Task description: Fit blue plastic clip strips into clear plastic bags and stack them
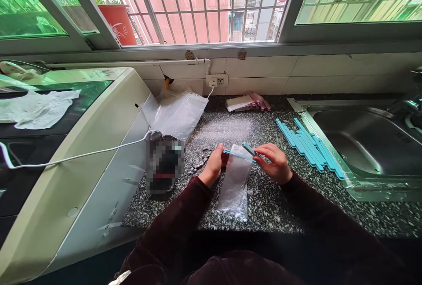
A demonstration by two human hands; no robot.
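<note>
My left hand (214, 164) is closed at the left end of a thin light-blue strip, which runs across the mouth of a clear plastic bag (234, 184). The bag hangs below the strip, its lower end near the speckled counter. From the right, my right hand (273, 162) pinches a light-blue bag clip (248, 148), one bar of which sticks up to the left over the bag's top edge. Fingers hide where bar and strip meet. A row of similar blue bag clips (308, 146) lies to the right.
The steel sink (343, 109) borders the counter on the right. At the back lie pink clips (260, 102) and a stack of clear bags (180, 113). A dark, blurred-out object (165, 166) and a beaded string (199, 164) lie left; a white cable (99, 149) crosses the pale appliance (108, 144).
</note>
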